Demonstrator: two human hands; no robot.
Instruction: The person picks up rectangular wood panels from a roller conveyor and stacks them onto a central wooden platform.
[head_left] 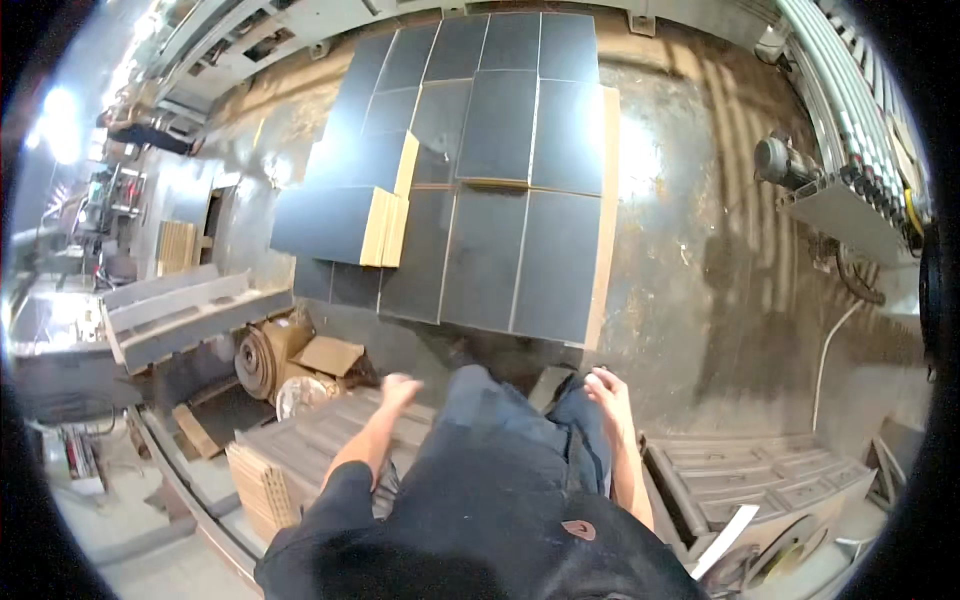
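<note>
I see nothing held in my left hand or right hand; finger closure I cannot tell. Dark panels lie ahead on the floor, probably stiff and heavy; grip opposite edges.

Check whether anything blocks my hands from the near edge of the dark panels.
Nothing visible stands between the left hand or right hand and the panels. The cardboard sits left of the left hand, off that path.
</note>
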